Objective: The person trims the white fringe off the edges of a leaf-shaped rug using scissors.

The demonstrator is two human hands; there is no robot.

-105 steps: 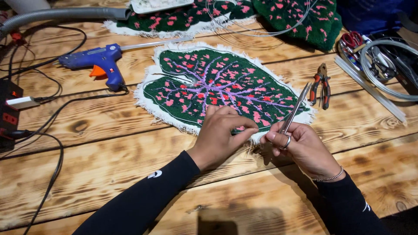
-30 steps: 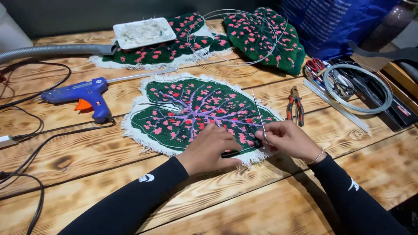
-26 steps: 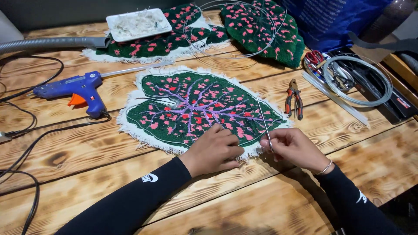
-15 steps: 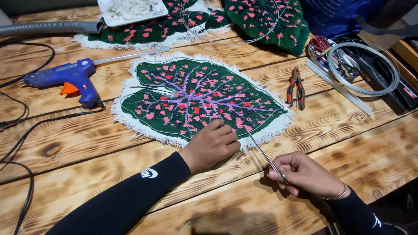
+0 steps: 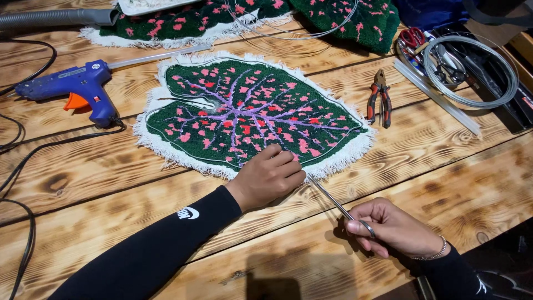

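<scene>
We see a blue glue gun [image 5: 75, 89] with an orange trigger lying at the left end of the wooden table [image 5: 111, 183], black cables [image 5: 22, 166] trailing from it toward the table's left edge. At the table's far left corner a grey hose [image 5: 50, 18] runs along the back. Two more green-and-pink tufted pieces [image 5: 189, 22] lie along the table's far edge, thin wire looped over them. Red-handled pliers [image 5: 380, 97] rest right of centre; further right sit a coil of wire [image 5: 472, 69], clear glue sticks [image 5: 438, 100] and red-handled scissors [image 5: 412, 38]
</scene>
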